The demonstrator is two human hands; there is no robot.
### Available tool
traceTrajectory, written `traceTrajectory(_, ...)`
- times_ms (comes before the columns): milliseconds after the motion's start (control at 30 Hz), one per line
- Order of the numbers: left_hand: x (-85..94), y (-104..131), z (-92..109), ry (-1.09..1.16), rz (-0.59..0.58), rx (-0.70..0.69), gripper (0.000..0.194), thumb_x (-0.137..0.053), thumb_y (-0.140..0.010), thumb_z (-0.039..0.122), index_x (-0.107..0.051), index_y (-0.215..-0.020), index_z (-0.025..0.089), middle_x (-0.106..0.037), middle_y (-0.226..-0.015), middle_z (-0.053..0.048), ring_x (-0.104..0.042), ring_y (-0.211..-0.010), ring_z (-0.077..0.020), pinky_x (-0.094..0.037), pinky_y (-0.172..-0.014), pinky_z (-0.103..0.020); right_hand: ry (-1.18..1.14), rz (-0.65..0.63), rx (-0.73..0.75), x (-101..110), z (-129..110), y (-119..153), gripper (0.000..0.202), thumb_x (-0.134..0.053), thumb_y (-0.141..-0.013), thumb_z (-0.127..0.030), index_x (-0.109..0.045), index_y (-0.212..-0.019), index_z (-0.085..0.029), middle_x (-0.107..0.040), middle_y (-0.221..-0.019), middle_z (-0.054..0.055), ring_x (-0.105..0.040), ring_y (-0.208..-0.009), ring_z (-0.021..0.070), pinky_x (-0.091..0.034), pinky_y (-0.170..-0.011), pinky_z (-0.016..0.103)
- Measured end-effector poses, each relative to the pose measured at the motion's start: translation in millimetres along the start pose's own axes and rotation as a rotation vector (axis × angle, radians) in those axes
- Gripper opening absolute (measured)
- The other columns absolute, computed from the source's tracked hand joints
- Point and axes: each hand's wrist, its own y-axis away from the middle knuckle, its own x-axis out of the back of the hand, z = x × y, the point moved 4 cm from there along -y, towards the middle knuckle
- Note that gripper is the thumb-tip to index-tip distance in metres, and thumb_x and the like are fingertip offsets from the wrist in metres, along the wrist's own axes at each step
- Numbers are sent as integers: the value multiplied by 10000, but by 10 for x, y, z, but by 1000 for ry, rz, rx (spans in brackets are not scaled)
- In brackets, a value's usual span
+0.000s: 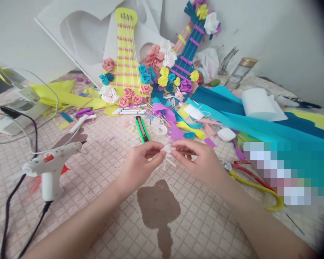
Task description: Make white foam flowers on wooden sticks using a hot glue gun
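My left hand (143, 162) and my right hand (203, 160) meet at the middle of the table. Between them they pinch a small white paper piece (167, 148), with narrow white strips hanging below it. A thin brown stick (187, 153) shows under my right fingers; whether they grip it I cannot tell. Just beyond my left hand lies a green utility knife (142, 129). Beside it is a small clear disc (160, 130). To the right of my right wrist are scissors (255, 183) with yellow and red handles.
A white glue gun (50, 165) with a black cord stands at left. Yellow (125, 54) and blue (187, 50) paper guitars with paper flowers lean at the back. Teal crepe paper (280, 133), a white tissue roll (257, 103) and a white case (226, 134) lie at right.
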Motion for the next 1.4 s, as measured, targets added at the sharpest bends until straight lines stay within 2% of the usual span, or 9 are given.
traceTrajectory(300,26,12,25,-12,30,-35,113,-602,-777,260,-629,-814,157,-673,-789,-24,-635,-751,-132,-510,-728,-241,67,32,194,31,-65,4,115,-564,-817,-179,-675,-848,-169,-678,-825,36,-597,-693,117,-462,-558,224)
traceTrajectory(467,24,9,18,2,29,-24,128,-605,-776,266,-631,-823,150,-675,-792,-28,-638,-737,-131,-515,-712,-240,187,78,405,39,-102,42,161,-523,-840,-140,-679,-878,-154,-664,-880,63,-613,-786,140,-491,-694,265)
traceTrajectory(567,17,9,20,1,16,-38,120,-600,-784,257,-634,-830,151,-676,-780,-20,-638,-726,-122,-515,-702,-226,237,89,470,36,-118,56,169,-515,-838,-122,-675,-886,-151,-655,-892,67,-606,-800,145,-489,-716,279)
traceTrajectory(733,27,13,58,-51,20,-113,71,-596,-794,225,-633,-810,166,-683,-787,3,-636,-744,-106,-506,-725,-203,106,84,352,48,-110,32,129,-536,-831,-148,-660,-867,-144,-637,-858,54,-596,-747,115,-487,-621,225)
traceTrajectory(867,27,16,59,-89,18,-147,55,-595,-797,208,-631,-818,173,-686,-792,11,-635,-743,-101,-502,-731,-201,71,69,324,48,-106,26,119,-543,-815,-130,-656,-847,-151,-631,-849,45,-592,-745,112,-484,-629,223)
traceTrajectory(1067,17,14,52,-95,7,-127,71,-589,-802,228,-631,-811,172,-686,-794,5,-638,-749,-112,-506,-721,-213,72,62,260,40,-84,15,96,-585,-783,-141,-666,-827,-164,-650,-811,23,-543,-619,85,-453,-560,215)
traceTrajectory(1267,5,18,20,-90,0,-75,101,-588,-791,250,-627,-837,169,-685,-821,-15,-642,-772,-134,-512,-751,-254,80,98,207,32,-97,1,85,-597,-769,-138,-681,-772,-145,-669,-770,34,-550,-598,86,-440,-533,208)
traceTrajectory(1400,-18,36,-35,-84,-7,-54,206,-633,-736,264,-618,-923,181,-680,-907,-35,-640,-830,-168,-521,-756,-296,82,120,167,37,-96,13,68,-612,-747,-134,-676,-766,-147,-666,-765,34,-572,-623,94,-440,-529,204)
